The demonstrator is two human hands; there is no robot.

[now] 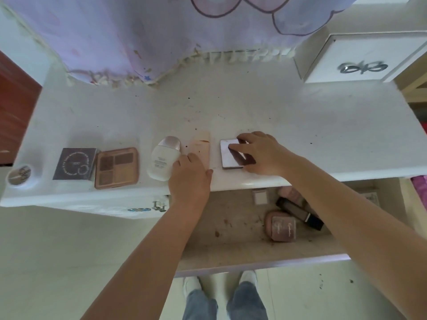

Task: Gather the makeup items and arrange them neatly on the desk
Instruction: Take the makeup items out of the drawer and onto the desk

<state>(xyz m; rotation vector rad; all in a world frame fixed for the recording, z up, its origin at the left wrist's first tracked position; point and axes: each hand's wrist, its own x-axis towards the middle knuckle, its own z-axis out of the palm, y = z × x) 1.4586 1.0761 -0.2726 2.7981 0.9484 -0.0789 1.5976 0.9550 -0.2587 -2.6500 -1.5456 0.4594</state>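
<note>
Hands squaring up a row of makeup along the desk's front edge.

Right hand (258,153) pinches the mirrored compact (233,154) with curled fingers; left hand (189,179) rests loose-fingered against the peach tube (200,148), beside the white bottle (163,159). Best to slide the compact flat, level with the eyeshadow palette (116,167). Desk (300,116) lies bare behind; the lip and open drawer (231,229) sit close below.

This was a home bedroom's dressing corner. A white vanity desk (300,116) held cosmetics, its drawer (231,248) stood open, and a flowered cloth (138,38) hung behind.
</note>
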